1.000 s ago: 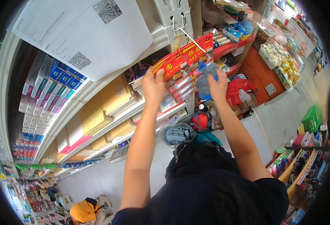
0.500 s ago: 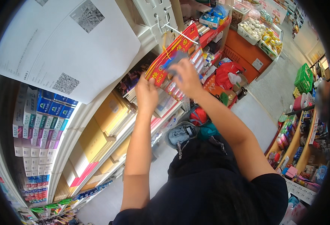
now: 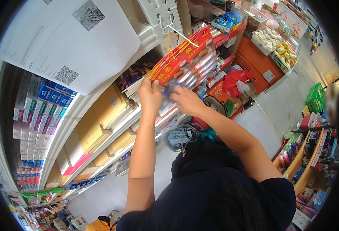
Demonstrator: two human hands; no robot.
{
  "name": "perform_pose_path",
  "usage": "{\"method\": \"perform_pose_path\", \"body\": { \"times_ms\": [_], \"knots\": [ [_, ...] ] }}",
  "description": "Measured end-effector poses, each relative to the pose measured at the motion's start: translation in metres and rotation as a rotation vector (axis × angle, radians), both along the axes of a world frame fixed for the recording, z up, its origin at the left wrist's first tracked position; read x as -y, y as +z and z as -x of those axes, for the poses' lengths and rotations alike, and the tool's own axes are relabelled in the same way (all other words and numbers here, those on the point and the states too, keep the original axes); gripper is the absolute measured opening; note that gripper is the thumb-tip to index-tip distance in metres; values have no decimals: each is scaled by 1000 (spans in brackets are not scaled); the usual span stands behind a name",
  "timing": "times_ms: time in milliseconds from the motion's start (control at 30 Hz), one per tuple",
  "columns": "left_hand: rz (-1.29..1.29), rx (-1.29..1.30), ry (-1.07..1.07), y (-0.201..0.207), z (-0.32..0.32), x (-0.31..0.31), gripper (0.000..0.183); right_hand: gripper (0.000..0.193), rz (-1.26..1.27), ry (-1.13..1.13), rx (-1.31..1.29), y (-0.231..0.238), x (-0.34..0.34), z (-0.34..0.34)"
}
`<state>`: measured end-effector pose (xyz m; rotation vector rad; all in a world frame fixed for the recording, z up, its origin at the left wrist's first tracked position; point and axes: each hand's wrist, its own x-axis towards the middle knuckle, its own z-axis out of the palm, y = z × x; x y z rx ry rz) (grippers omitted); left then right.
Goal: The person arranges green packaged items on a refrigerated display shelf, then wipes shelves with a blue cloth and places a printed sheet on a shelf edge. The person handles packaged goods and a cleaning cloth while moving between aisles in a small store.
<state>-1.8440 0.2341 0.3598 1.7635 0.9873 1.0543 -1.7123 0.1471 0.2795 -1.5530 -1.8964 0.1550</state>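
A red display card (image 3: 184, 56) with yellow print and a row of silvery glue tubes (image 3: 202, 73) hangs aslant from a white hook (image 3: 183, 35). My left hand (image 3: 150, 96) pinches the card's lower left corner, fingers closed. Just right of it, low over the card, my right hand (image 3: 186, 101) is closed on a blue cloth (image 3: 169, 92), which is smeared by motion. The fingertips of the right hand are partly hidden.
A white printed sheet (image 3: 67, 42) hangs at upper left above boxed goods (image 3: 54, 94). Shelves hold tan envelopes (image 3: 88, 127). Beyond the card stand an orange cabinet (image 3: 250, 63) and egg baskets (image 3: 265, 40). A green crate (image 3: 314, 98) is at far right.
My right hand has moved down and left along the card with the blue cloth, toward my left hand. The left hand still grips the corner. The card hangs flatter toward me.
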Motion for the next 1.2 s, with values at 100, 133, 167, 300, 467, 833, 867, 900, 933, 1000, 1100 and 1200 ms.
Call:
{"method": "perform_pose_path", "body": {
  "times_ms": [100, 133, 167, 300, 467, 833, 867, 900, 933, 1000, 1100, 1200],
  "knots": [
    [-15, 34, -13, -14, 1, 3, 20, 32, 215, -41, -241, -25, 20, -24],
    [62, -4, 18, -12, 0, 10, 22, 32, 222, -30, -290, -28, 29, -32],
    [8, 46, 1, -19, -4, 10, 22, 33, 229, -20, -340, -30, 39, -39],
    [60, 135, -18, -51, -10, 17, 31, 35, 277, -118, -511, -37, 65, -65],
    [260, 212, -19, -62, -22, 23, 39, 36, -212, -342, -556, 8, 54, -67],
    [376, 305, -65, -54, -7, 59, 30, 32, -375, -166, -159, 10, 47, -27],
    [344, 292, -45, -50, -9, 61, 30, 31, -388, -197, -128, 4, 49, -37],
    [314, 276, -24, -49, -10, 63, 29, 30, -345, -254, -95, 2, 53, -48],
    [328, 283, -31, -47, -9, 63, 33, 29, -306, -308, -61, 5, 54, -59],
    [358, 257, -28, -42, -6, 65, 33, 28, -227, -462, -96, -1, 55, -83],
    [390, 213, 8, -33, -7, 71, 34, 33, -162, -570, -263, 2, 56, -100],
    [327, 220, 3, -37, -11, 76, 34, 34, -124, -485, -252, 12, 60, -77]
  ]
}}
